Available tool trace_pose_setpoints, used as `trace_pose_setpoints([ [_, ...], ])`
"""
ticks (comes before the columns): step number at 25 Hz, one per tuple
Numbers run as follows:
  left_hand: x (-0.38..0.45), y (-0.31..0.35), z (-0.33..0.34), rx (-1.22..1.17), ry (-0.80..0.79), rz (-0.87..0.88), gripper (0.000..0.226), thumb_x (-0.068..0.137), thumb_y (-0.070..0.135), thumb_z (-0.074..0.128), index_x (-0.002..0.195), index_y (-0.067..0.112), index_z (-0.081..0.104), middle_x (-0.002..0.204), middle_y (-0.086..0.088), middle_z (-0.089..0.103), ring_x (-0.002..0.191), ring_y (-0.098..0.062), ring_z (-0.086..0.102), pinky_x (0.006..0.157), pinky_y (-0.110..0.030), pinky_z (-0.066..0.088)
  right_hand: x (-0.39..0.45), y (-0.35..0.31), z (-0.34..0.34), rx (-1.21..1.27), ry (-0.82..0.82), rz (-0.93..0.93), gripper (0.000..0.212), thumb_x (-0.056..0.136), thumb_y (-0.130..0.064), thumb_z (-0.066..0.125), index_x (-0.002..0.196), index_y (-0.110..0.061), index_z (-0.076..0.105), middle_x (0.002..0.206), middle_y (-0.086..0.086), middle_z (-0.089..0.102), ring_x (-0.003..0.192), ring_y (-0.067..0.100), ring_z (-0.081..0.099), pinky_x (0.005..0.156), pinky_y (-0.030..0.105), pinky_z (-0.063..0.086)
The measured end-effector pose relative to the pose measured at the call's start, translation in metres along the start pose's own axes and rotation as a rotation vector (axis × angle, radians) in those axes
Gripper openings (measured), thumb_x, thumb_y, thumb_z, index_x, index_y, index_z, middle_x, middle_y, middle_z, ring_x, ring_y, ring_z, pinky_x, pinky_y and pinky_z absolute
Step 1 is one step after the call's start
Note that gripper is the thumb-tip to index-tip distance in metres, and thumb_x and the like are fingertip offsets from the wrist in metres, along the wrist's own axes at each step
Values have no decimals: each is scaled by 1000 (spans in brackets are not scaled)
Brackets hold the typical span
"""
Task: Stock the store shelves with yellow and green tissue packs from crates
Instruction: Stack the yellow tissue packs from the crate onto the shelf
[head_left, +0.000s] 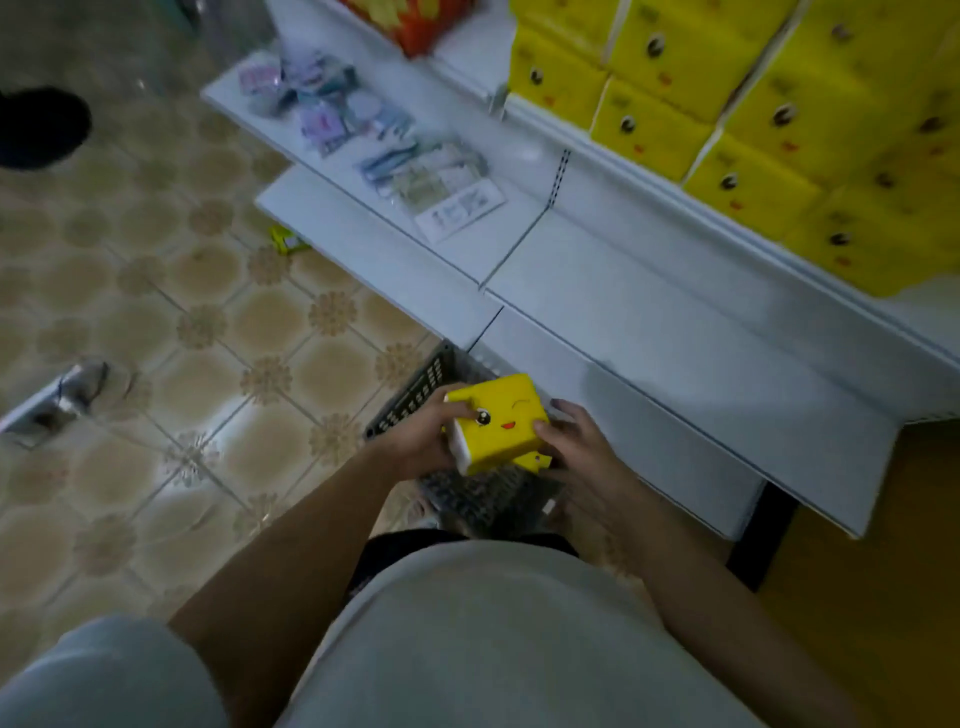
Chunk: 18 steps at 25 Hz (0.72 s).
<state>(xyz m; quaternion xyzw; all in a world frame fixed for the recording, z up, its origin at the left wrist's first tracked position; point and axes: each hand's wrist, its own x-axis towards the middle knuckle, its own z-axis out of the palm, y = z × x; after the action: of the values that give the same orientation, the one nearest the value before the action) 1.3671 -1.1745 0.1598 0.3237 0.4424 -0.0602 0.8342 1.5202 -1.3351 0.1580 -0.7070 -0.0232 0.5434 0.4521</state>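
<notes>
Lower centre of the frame: a yellow, block-shaped tissue pack with a printed winking face (496, 422) is held between both hands above a dark perforated plastic crate (415, 397). The left hand (423, 434) grips the pack's left side, fingers curled over the top edge near the printed eye. The right hand (574, 447) grips the right side, thumb on the front face, fingers wrapped behind. The pack is tilted, one white end panel turned down and to the left. A second small yellow corner shows just beneath it; whether that is another pack cannot be told.

Upper right of the frame: a stacked wall of matching yellow tissue packs (737, 119) fills a white metal shelf (649, 291) tier. The tiers below it, running through the middle right, are bare where visible. Upper centre: loose pale sachets and flat packets (363, 130) lie scattered on a lower white shelf tier.

Judged stage: pack lifted from the crate, not yet placed.

Risks noted:
- The grip is by the sides of a soft wrapped pack; squeezing may deform it, and a slack hold could let it slip into the crate.
- The existing stack stands close to the shelf edge; a nudge during placement could topple the front packs.
- Placed tilted, as held now, the pack would sit crooked and leave the row uneven.
- A small yellow item (285, 240) lies on the patterned tile floor (156, 312) at centre left; a trip or crush hazard.
</notes>
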Motion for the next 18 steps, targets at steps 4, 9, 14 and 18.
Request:
trace_pose_setpoints([
  [4,-3,33,17,75,-104,75,70,80,24,78,140,22,43,141,-19,50,121,-43,56,95,-69,43,-34,-37,1,134,-40,-223,53,88,-28,70,133,-44,47,137,-4,53,114,24,62,89,50,56],
  [9,-29,79,79,89,-121,291,62,85,23,71,138,32,39,127,-15,62,105,-36,67,74,-48,56,-68,-79,-7,196,91,-477,60,90,-28,67,135,-56,40,142,-13,45,121,17,57,89,46,57],
  [14,-36,113,165,358,-232,491,64,83,42,71,134,60,38,145,2,38,124,-26,55,91,-53,54,-108,-113,-58,184,323,-656,51,95,-33,58,136,-57,39,140,-16,37,116,16,57,75,35,60],
  [18,-36,125,237,608,-268,689,48,91,49,58,135,58,40,147,10,30,133,-20,44,97,-48,52,-132,-129,-107,329,436,-700,30,95,-26,58,119,-44,60,139,-4,44,114,23,59,72,37,59],
])
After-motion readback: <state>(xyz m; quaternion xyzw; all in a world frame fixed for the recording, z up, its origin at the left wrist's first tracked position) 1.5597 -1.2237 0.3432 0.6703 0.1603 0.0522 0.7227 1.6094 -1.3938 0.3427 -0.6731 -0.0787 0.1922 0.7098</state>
